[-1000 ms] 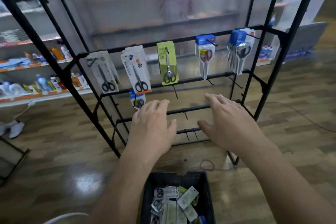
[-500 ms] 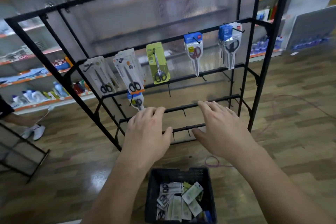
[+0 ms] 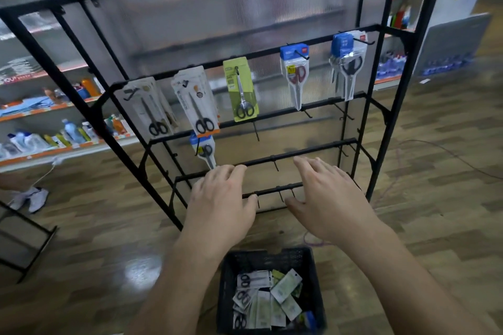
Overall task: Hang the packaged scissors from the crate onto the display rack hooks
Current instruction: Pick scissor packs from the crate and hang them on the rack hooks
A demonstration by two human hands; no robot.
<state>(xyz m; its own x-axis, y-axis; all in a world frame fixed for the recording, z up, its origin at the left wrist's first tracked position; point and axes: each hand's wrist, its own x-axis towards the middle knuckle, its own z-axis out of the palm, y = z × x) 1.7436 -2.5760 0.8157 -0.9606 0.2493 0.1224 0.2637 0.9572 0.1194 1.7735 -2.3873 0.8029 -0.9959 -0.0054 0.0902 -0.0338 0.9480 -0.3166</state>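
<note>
Hands aren't really doing anything new over the last second. The left hand (image 3: 220, 207) and right hand (image 3: 326, 198) are both still hovering flat and spread, holding nothing, mid-frame in front of the display rack (image 3: 313, 149) and its lower bars. Packaged scissors (image 3: 261, 299) are still lying in the crate (image 3: 266, 254) at bottom centre, so I'm guessing the next pick is only just starting.
</note>
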